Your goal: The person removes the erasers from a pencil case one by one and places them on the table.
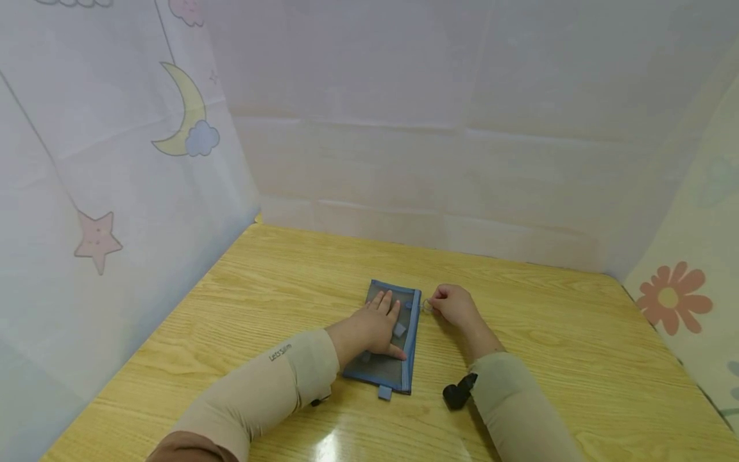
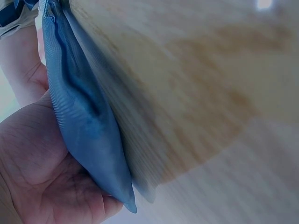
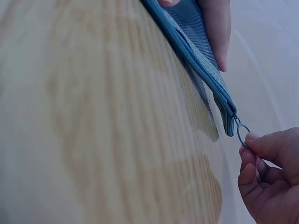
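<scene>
A blue mesh zip pouch (image 1: 378, 369) lies on the wooden table, its zipper edge on the right side. My left hand (image 1: 375, 326) rests flat on the pouch with fingers spread, the thumb reaching the zipper band. In the left wrist view the pouch (image 2: 88, 126) stands out beside my palm (image 2: 46, 163). Just right of the pouch's far corner, my right hand (image 1: 458, 309) pinches a small ring (image 1: 427, 306) between thumb and fingers. The right wrist view shows this ring (image 3: 240, 133) joined to the end of the zipper, held in my fingertips (image 3: 250, 142).
The wooden table (image 1: 277, 282) reaches back to a pale cloth wall (image 1: 375, 167). Printed cloth with a moon and a star hangs at the left, and cloth with a red flower (image 1: 668, 297) at the right. A black device (image 1: 458, 393) is at my right sleeve.
</scene>
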The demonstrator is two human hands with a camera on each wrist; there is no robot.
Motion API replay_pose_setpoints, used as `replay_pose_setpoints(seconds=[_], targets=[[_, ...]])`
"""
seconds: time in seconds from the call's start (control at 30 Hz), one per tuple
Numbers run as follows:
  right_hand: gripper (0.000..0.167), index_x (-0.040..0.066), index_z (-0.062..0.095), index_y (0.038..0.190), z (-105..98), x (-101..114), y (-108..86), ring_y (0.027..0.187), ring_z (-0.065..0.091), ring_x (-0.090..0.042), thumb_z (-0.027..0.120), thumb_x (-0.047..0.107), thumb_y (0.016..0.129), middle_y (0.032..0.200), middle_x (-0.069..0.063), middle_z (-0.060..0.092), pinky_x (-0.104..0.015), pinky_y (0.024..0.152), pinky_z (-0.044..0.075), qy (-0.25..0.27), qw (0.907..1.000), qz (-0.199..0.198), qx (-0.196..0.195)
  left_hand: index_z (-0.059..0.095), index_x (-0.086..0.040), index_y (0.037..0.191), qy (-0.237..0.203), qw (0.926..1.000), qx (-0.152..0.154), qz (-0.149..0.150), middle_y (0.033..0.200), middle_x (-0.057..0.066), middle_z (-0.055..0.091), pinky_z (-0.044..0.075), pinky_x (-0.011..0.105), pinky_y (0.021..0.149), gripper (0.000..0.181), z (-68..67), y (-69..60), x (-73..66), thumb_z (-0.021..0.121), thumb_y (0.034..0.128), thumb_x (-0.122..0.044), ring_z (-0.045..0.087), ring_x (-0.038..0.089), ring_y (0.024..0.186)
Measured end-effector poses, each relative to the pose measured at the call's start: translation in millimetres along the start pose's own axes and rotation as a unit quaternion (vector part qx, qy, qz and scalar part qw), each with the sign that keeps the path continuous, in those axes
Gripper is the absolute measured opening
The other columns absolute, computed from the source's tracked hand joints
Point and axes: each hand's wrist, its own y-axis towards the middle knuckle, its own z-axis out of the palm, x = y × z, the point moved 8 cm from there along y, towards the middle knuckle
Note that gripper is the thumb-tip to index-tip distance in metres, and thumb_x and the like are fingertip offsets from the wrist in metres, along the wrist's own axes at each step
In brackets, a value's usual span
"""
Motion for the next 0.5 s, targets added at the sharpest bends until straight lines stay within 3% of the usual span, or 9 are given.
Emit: replay_pose_setpoints(seconds=[0.5], targets=[[0.015,0.006,0.061,0.075,-0.3,-3.6,4.2,0.061,0.046,-0.016,0.062,0.014,0.087,0.069,-0.004,0.058,-0.027,0.054,0.038,-0.002,0.9998,0.015,-0.013,0.007,-0.013,0.148,0.0,1.0,0.001,0.001,0.152,0.014,-0.004,0.018,0.04,0.11,0.11,2.5,1.6,1.2,0.042,0.0684,-0.08,-0.001,0.029,0.139]])
